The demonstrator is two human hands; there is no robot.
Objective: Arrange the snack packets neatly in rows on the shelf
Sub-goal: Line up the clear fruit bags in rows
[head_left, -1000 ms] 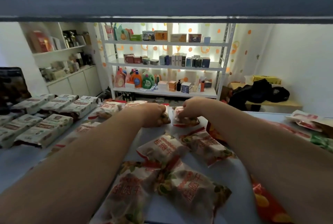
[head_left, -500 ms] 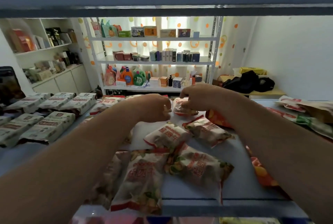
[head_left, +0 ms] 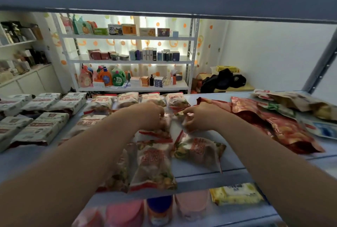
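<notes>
**Q:** Left hand?
**A:** Left hand (head_left: 147, 115): fingers (head_left: 161, 115) curled down onto packet A (head_left: 155, 132), mid-shelf. The tips are hidden behind the knuckles.

**Q:** Right hand?
**A:** Right hand (head_left: 200, 117): fingers (head_left: 188, 111) and thumb pinch the crinkled edge of packet B (head_left: 180, 114), just right of A. Cannot tell whether A and B touch.

**Q:** Other packets of that kind?
**A:** Far row (head_left: 127, 100): four, side by side along the far edge, just beyond both hands. Near packet (head_left: 153, 168): lengthwise, its end over the near edge. Tilted packet (head_left: 198, 151): just right of it. Side packet (head_left: 87, 122): left of A, partly under the left forearm.

**Q:** What carries them?
**A:** Blue shelf (head_left: 200, 171); its bare patch lies near right.

**Q:** Left end?
**A:** White packs (head_left: 42, 130): flat, in two rows.

**Q:** Right end?
**A:** Red bags (head_left: 284, 130): overlapping, loosely heaped. Brown bags (head_left: 295, 101) lie beyond them, far right.

**Q:** Below?
**A:** Lower shelf: yellow pack (head_left: 237, 194) at right; the items left of it are blurred.

**Q:** Background?
**A:** White rack (head_left: 127, 61): three tiers, boxes above, bottles (head_left: 109, 78) on the lowest. Black clothes (head_left: 222, 80) lie to its right.
</notes>
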